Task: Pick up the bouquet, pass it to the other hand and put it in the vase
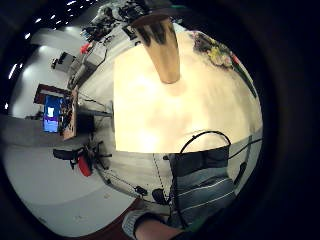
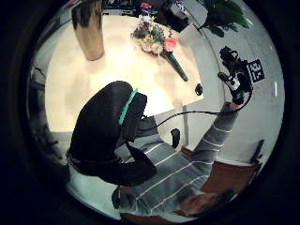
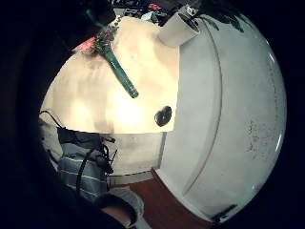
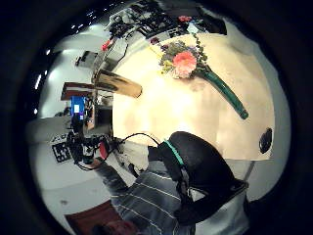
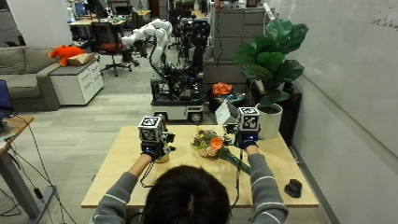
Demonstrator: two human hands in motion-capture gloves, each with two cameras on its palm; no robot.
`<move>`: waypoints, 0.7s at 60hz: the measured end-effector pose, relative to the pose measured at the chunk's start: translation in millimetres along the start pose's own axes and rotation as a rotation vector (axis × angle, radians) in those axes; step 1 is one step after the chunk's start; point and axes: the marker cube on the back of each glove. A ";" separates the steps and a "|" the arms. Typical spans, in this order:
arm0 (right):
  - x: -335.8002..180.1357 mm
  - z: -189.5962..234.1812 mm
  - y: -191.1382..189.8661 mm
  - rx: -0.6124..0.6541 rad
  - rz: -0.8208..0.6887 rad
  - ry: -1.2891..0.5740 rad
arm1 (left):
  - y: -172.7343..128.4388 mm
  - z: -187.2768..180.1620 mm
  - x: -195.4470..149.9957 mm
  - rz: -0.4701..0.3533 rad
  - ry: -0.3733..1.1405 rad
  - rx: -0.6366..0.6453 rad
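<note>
The bouquet [image 5: 208,141] lies on the wooden table [image 5: 124,163] between my two hands, its pink and yellow flowers toward the far edge and its green wrapped stem [image 5: 239,163] pointing back to the right. The gold vase [image 5: 163,158] stands upright at the left, mostly hidden behind my left hand [image 5: 154,149]. My right hand [image 5: 247,140] is raised above the stem end. Both hands hold nothing, and both palms face back toward the person. The palm views show the bouquet [image 4: 183,62] and the vase [image 1: 162,47] on the table, well away from the palms.
A small black object [image 5: 293,188] lies near the table's right front corner. A potted plant [image 5: 273,60] in a white pot stands beyond the table's far right corner, by the wall. Robot equipment [image 5: 177,88] stands behind the far edge.
</note>
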 end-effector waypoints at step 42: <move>81.4 85.2 -86.7 -0.016 0.186 -0.063 | 17.7 30.2 10.7 0.025 0.030 -0.078</move>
